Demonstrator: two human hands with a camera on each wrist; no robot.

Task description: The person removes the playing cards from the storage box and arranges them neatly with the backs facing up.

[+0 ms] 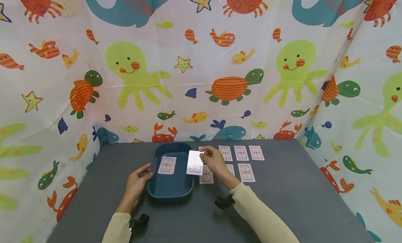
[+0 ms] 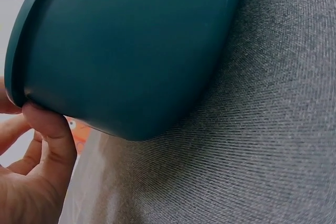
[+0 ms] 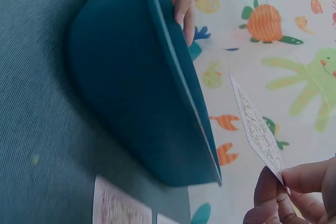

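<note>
My left hand (image 1: 135,183) grips the left rim of a deep blue tray (image 1: 169,192); in the left wrist view its thumb (image 2: 47,121) presses the outer wall just under the lip. A small pile of patterned playing cards (image 1: 167,165) lies face down inside the tray. Over the tray's right edge, my right hand (image 1: 217,162) pinches one playing card (image 1: 195,163) by its side, and light glares off the card's back. The right wrist view shows this card (image 3: 257,124) tilted, raised above the tray's rim, between thumb and fingers.
Several face-down cards lie in two rows right of the tray, among them a back-row card (image 1: 241,153) and a front-row card (image 1: 246,172). My right hand partly covers some. Behind the grey table (image 1: 188,222) hangs a cloth (image 1: 194,124) printed with sea animals.
</note>
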